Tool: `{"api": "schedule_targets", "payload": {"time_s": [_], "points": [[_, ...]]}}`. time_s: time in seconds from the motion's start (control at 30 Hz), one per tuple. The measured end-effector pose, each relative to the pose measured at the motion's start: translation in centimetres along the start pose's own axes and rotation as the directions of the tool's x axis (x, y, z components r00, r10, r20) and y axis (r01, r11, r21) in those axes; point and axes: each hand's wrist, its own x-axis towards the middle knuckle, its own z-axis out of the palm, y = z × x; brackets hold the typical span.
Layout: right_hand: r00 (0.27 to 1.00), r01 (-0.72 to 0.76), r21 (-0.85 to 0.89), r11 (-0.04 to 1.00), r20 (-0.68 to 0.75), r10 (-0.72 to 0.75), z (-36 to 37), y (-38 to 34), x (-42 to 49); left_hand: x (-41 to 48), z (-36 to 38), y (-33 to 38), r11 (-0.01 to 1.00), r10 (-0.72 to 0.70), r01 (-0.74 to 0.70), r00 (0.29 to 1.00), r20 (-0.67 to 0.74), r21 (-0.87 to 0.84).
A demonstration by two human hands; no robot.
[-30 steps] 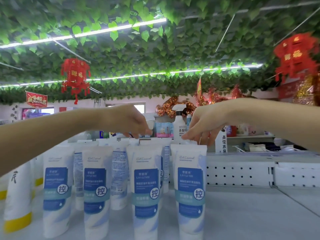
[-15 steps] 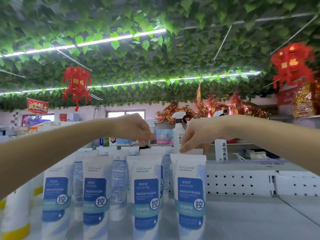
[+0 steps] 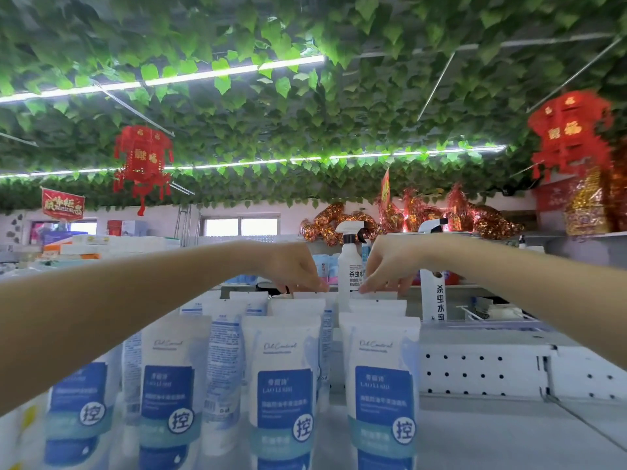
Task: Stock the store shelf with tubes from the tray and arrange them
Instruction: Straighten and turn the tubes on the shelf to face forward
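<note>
Several white and blue tubes stand upright in rows on the white shelf; the front ones include a tube at the centre and a tube to its right. Both my arms reach over them to the back row. My left hand pinches the top edge of a rear tube. My right hand pinches the top edge of the neighbouring rear tube. No tray is in view.
Two white spray bottles stand behind the tube rows. A perforated white shelf divider runs along the back right, with bare shelf in front of it. Yellow-banded tubes stand at the far left.
The view has tilted up, so hands and tubes sit lower in frame. Both hands have drawn closer together and lowered their fingertips onto the tops of the rear tubes.
</note>
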Motion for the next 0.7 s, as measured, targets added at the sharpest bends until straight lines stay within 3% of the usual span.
{"api": "schedule_targets", "payload": {"time_s": [0.17, 0.47, 0.6, 0.7], "points": [[0.999, -0.038, -0.006, 0.999, 0.025, 0.038, 1.2, 0.5, 0.3, 0.8, 0.8, -0.2, 1.0, 0.005, -0.007, 0.998, 0.057, 0.031], [0.998, -0.054, 0.142, 0.988, 0.035, 0.049, 0.9, 1.2, 0.3, 1.7, 0.8, -0.3, 0.998, -0.021, 0.028, 0.993, 0.119, -0.053], [0.999, -0.031, 0.226, 0.974, 0.047, 0.021, 1.2, 1.6, 0.4, 1.9, 0.5, -0.4, 0.987, -0.007, 0.027, 0.992, 0.128, -0.158], [0.997, -0.03, 0.338, 0.941, 0.081, 0.003, 1.8, 1.7, 0.3, 2.0, 0.6, -0.4, 0.954, 0.005, 0.058, 0.978, 0.21, -0.294]]}}
